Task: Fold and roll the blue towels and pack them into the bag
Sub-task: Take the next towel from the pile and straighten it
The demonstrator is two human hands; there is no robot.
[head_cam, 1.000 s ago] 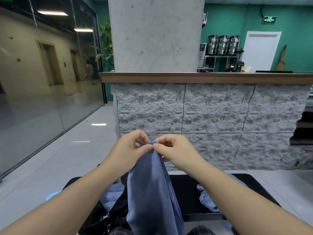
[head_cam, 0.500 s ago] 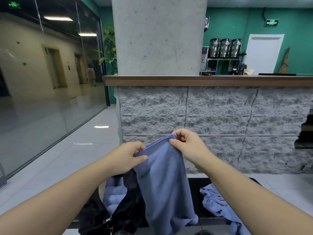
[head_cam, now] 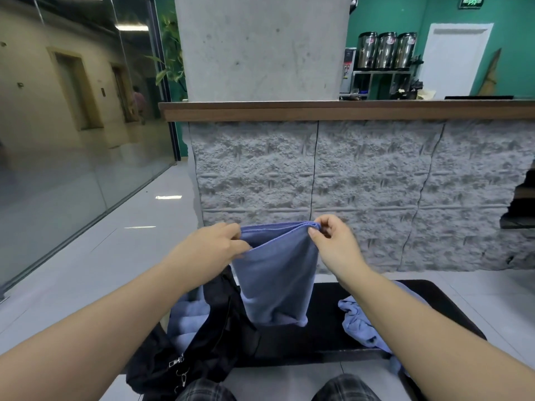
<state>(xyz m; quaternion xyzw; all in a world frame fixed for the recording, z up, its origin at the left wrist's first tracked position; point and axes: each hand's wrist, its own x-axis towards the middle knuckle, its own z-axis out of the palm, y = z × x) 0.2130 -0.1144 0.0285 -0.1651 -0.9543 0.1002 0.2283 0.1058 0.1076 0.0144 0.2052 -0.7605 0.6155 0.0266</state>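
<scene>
Your left hand (head_cam: pixel 212 247) and right hand (head_cam: pixel 333 241) each pinch a top corner of the blue towel (head_cam: pixel 276 273), stretched between them at centre frame and hanging over the black table (head_cam: pixel 324 328). The black bag (head_cam: pixel 208 340) sits lower left, another crumpled towel (head_cam: pixel 357 322) lower right.

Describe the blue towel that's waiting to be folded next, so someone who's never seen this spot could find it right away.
Start at the low black table in front of the grey stone counter. On its right side, partly under the right forearm, lies the crumpled towel, a paler blue heap. Unlike the towel pinched by both hands and hanging smooth, or the ones tucked in the black bag, it lies loose and wrinkled.
</scene>
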